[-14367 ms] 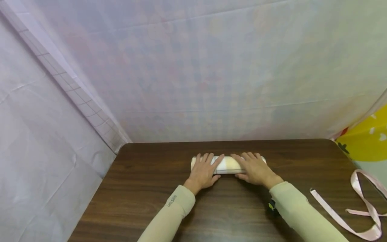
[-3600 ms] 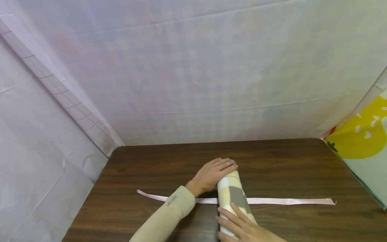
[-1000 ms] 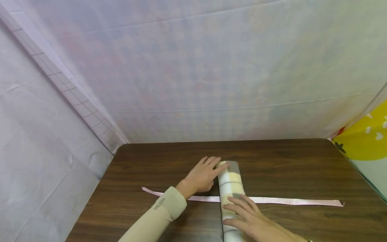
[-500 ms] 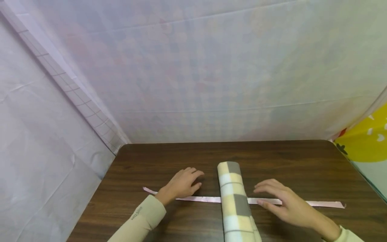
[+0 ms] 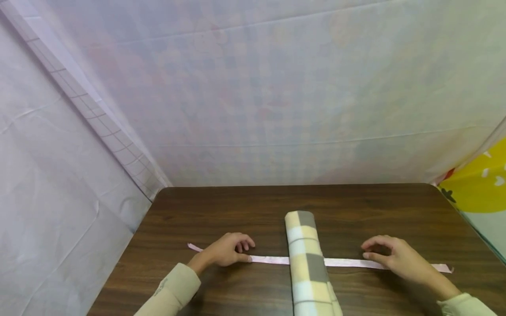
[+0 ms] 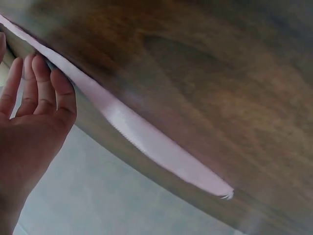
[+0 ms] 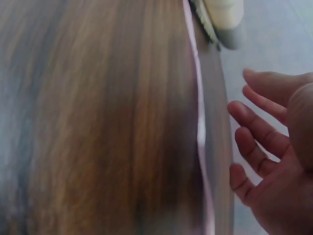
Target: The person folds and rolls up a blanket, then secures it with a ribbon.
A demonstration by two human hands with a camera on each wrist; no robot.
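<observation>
A rolled checked cloth (image 5: 306,263) in white, pale yellow and grey lies lengthwise on the brown table. Crossing beneath it is a flat pink ribbon (image 5: 270,260), its ends out to both sides. My left hand (image 5: 226,250) is over the ribbon's left part with loosely bent fingers. In the left wrist view those fingers (image 6: 43,81) overlap the ribbon's edge, and the free end (image 6: 171,156) lies flat. My right hand (image 5: 403,259) hovers over the ribbon's right part, thumb and fingers apart with nothing between them. The right wrist view shows the ribbon (image 7: 200,112) beside its fingertips.
The wood-grain table (image 5: 205,206) has rounded far corners. A pale patterned curtain (image 5: 276,96) hangs behind it, and a white sheet (image 5: 47,197) hangs on the left. A yellow printed cloth (image 5: 482,184) is at the right.
Earlier the roll lay sideways under both hands with the ribbon at the right; then it was set lengthwise across the ribbon. In the last second both hands left it and moved outward.
</observation>
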